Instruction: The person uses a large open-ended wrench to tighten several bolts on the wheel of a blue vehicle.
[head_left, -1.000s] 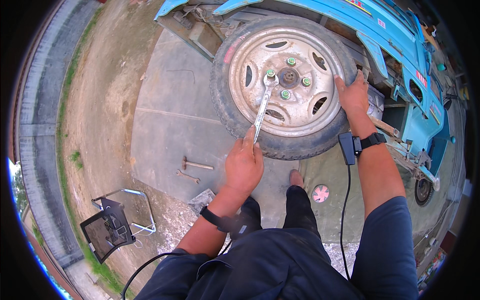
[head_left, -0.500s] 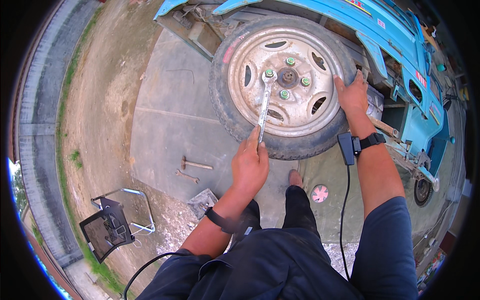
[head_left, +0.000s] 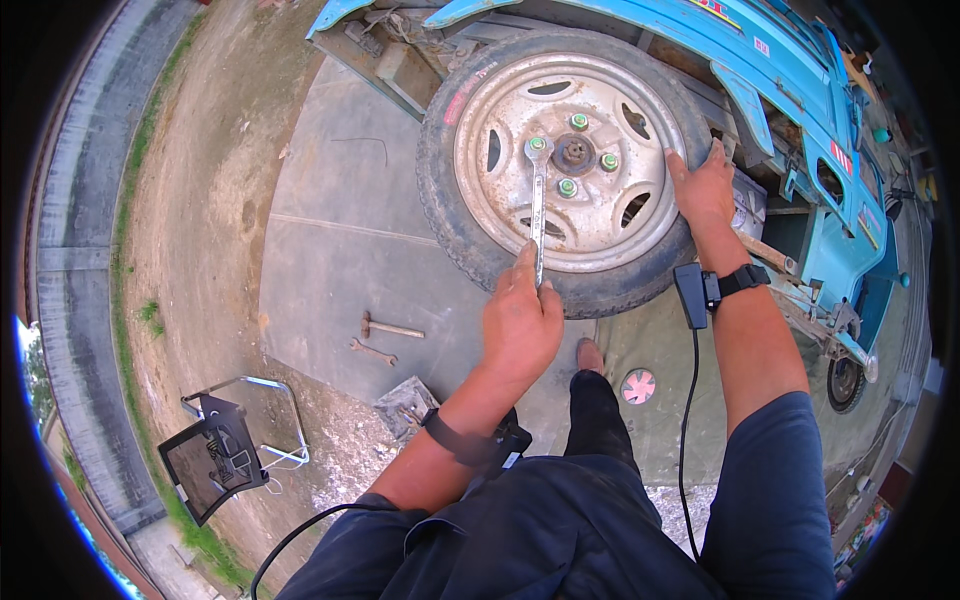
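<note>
A worn black tyre on a grey steel wheel (head_left: 600,215) with green lug nuts (head_left: 568,187) sits on a blue vehicle (head_left: 790,90). A long metal wrench (head_left: 538,205) has its ring end on the upper left lug nut and hangs almost straight down. My left hand (head_left: 520,325) grips the lower end of the wrench, in front of the tyre's bottom edge. My right hand (head_left: 703,185) lies flat on the tyre's right side, fingers spread, holding nothing.
A hammer (head_left: 392,327) and a small spanner (head_left: 372,351) lie on the concrete slab left of my left hand. A broken concrete block (head_left: 408,405) and a black folding stand (head_left: 215,460) are lower left. A round pink object (head_left: 638,385) lies by my shoe (head_left: 589,353).
My left hand has swung the wrench handle from a slant toward the right to nearly vertical, turning it on the lug nut. My right hand stays on the tyre.
</note>
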